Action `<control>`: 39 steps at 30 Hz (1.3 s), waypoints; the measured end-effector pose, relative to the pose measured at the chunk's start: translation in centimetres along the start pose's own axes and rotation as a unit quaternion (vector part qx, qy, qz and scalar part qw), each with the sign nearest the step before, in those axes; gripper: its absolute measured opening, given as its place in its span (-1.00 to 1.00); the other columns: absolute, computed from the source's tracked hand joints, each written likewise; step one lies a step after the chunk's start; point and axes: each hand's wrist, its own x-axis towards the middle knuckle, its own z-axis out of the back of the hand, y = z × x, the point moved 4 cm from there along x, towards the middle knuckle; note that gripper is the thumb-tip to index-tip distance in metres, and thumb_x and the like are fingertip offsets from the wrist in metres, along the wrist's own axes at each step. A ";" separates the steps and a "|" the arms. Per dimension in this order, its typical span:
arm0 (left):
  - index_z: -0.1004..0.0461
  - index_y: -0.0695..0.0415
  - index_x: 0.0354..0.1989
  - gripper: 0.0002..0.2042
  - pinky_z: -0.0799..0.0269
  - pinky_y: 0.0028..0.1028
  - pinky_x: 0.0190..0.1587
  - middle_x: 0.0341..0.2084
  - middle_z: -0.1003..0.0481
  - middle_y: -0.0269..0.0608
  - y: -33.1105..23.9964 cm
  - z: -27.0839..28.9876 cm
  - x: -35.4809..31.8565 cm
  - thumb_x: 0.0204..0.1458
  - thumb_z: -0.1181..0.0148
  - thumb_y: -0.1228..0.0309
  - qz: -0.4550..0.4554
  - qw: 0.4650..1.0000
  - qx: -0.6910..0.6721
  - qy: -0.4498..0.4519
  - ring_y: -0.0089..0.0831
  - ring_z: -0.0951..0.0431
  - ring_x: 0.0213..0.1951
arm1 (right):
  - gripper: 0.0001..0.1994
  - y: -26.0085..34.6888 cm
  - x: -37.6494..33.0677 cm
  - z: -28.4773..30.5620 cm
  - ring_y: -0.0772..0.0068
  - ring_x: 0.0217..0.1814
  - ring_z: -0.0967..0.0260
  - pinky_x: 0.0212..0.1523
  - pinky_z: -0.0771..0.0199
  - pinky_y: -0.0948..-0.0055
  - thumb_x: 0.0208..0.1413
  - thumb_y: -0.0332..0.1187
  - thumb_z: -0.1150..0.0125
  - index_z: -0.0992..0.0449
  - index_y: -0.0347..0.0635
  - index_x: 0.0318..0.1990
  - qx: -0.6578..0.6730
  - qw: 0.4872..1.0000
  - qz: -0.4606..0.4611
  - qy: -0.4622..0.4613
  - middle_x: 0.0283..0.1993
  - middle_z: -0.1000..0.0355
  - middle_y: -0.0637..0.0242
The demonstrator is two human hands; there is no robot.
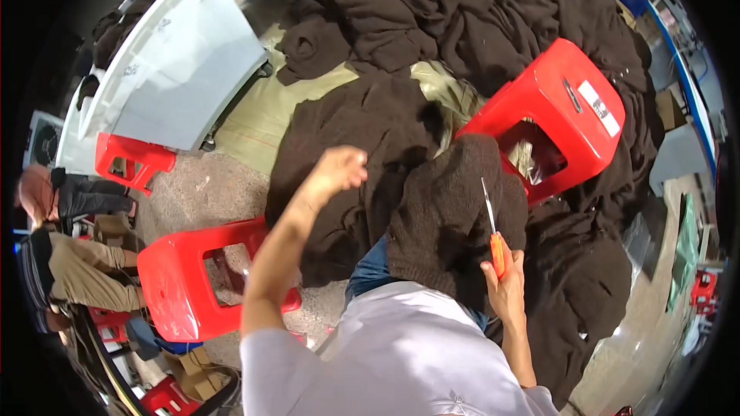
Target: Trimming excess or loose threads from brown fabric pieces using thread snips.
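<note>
My right hand [506,286] is closed around the orange handle of a slim tool [497,254] with a thin, pointed metal blade. The blade points away from me, over a dark brown knit garment [451,216] draped across my lap. My left hand [339,170] is raised left of that garment, above more brown knit cloth [331,223]. Its fingers are curled in, and whatever they may hold cannot be made out.
Brown knit garments [493,8] are heaped ahead and to the right, partly on a yellowish sheet [262,123]. A red stool [578,108] lies tilted among them; another red stool [173,285] is at left. Beyond are a white bin [193,69] and a seated person [85,270].
</note>
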 end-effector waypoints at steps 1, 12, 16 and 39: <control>-0.49 0.15 -0.12 -0.64 -0.36 -0.68 -0.52 -0.46 -0.59 -0.30 5.5 -0.6 0.5 0.16 -0.15 0.08 0.087 0.996 0.016 -0.026 -0.60 -0.55 -0.51 | -0.39 -0.2 0.0 -0.3 -0.02 0.00 -0.37 0.05 -0.38 0.25 0.14 -0.12 -0.25 -0.27 -0.19 0.29 -0.001 1.000 -0.011 -0.002 -0.09 -0.31 0.04; -0.13 0.27 0.34 -0.14 0.04 -0.22 0.36 0.36 -0.10 -0.04 20.2 -12.0 4.7 0.07 -0.04 -0.23 0.275 0.890 -0.362 0.026 -0.14 -0.08 0.35 | -0.49 1.0 -1.2 -2.0 -0.06 0.02 -0.42 0.02 -0.41 0.26 0.14 -0.20 -0.26 -0.34 -0.28 0.16 0.043 0.998 0.028 0.028 0.01 -0.41 0.00; -0.20 0.22 0.31 -0.27 0.08 -0.20 0.38 0.34 -0.14 -0.07 13.4 -11.6 5.9 0.09 -0.18 -0.02 0.162 0.892 -0.420 -0.040 -0.14 -0.07 0.35 | -0.50 1.1 -0.9 -2.0 -0.07 0.03 -0.42 0.00 -0.43 0.24 0.11 -0.23 -0.28 -0.34 -0.28 0.14 0.042 0.998 -0.012 0.044 0.02 -0.41 0.00; -0.48 0.24 -0.03 -0.66 -0.21 -0.22 0.25 -0.02 -0.50 -0.14 8.0 -5.5 13.4 0.04 -0.30 0.36 0.122 0.862 -0.482 -0.100 -0.22 -0.43 0.09 | -0.51 2.4 1.2 -2.6 -0.05 -0.16 -0.49 -0.19 -0.48 0.13 0.10 -0.01 -0.23 -0.42 -0.14 0.05 0.007 0.998 0.017 0.055 -0.09 -0.48 0.10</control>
